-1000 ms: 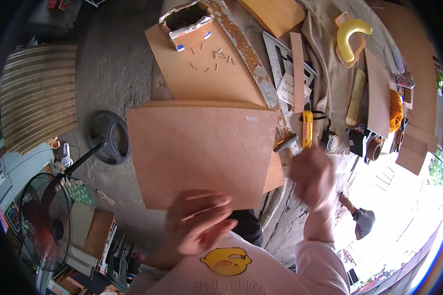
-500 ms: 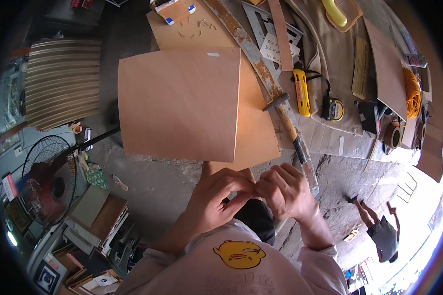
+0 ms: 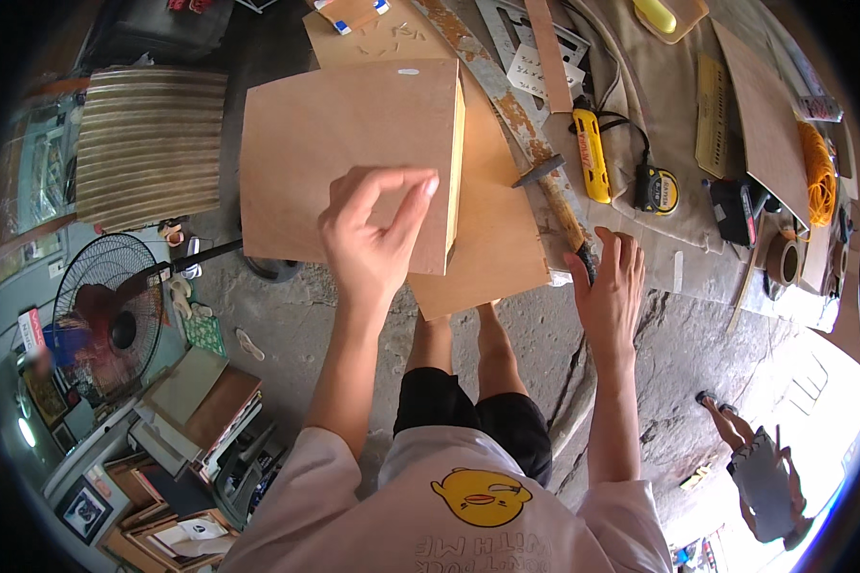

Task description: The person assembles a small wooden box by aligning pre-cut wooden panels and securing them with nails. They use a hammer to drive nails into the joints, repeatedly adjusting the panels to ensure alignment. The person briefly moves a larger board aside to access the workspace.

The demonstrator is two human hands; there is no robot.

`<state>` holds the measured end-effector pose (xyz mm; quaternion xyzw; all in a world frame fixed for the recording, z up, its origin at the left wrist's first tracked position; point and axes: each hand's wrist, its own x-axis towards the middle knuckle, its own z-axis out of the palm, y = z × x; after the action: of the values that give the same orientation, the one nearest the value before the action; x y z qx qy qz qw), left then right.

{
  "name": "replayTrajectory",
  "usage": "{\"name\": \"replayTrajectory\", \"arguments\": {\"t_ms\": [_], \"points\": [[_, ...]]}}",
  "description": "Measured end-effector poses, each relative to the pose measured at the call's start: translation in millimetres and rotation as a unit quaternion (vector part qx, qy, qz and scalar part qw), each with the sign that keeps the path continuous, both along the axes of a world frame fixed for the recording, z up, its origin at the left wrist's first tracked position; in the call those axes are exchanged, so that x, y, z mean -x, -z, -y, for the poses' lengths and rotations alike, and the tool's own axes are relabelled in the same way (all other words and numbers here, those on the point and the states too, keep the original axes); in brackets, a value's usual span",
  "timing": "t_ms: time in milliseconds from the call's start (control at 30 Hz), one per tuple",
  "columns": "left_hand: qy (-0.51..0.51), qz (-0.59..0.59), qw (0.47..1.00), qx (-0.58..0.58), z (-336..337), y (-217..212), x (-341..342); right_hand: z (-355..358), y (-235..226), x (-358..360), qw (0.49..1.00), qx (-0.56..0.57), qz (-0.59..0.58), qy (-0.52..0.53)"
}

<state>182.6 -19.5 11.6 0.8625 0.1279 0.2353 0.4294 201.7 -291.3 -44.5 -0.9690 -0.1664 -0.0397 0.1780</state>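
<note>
A box-like piece of thin brown plywood (image 3: 296, 124) rests on a wider plywood sheet (image 3: 506, 220). Over its top, near the right edge, my left hand (image 3: 368, 229) holds thumb and forefinger together in a pinch; whatever is between the tips is too small to make out. A hammer (image 3: 566, 212) lies to the right, its head toward the far side and its black grip toward me. Around the end of that grip is my right hand (image 3: 613, 291), thumb on one side and fingers on the other, not closed.
Small nails (image 3: 406, 33) lie scattered beside a small carton (image 3: 352, 11) at the back. A long worn metal bar (image 3: 487, 72) runs beside the sheet. Further right are a yellow cutter (image 3: 591, 158), a tape measure (image 3: 656, 189) and orange cord (image 3: 817, 172). A fan (image 3: 115, 320) stands left; another person (image 3: 764, 477) is at lower right.
My hands, together in front of my chest before, have parted. The left went forward over the box, still pinching; the right moved out to the hammer's grip and opened. The view shifted slightly.
</note>
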Motion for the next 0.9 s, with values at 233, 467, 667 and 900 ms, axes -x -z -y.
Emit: {"name": "replayTrajectory", "arguments": {"t_ms": [233, 467, 667, 900], "points": [[-0.004, -0.010, 0.999, -0.049, 2, 20, -23, 3, 32, 0, 0.997, -0.008, -0.079, 0.006], [-0.002, 0.007, 0.999, -0.053, 0, 26, -23, -1, 23, 0, 0.988, -0.084, -0.113, 0.061], [-0.007, 0.023, 0.994, -0.102, 2, 24, -25, -2, -7, 9, 0.943, -0.234, -0.208, 0.115], [-0.020, 0.002, 0.999, -0.049, 2, 30, -25, -13, -54, 14, 0.933, -0.275, -0.218, 0.080]]}}
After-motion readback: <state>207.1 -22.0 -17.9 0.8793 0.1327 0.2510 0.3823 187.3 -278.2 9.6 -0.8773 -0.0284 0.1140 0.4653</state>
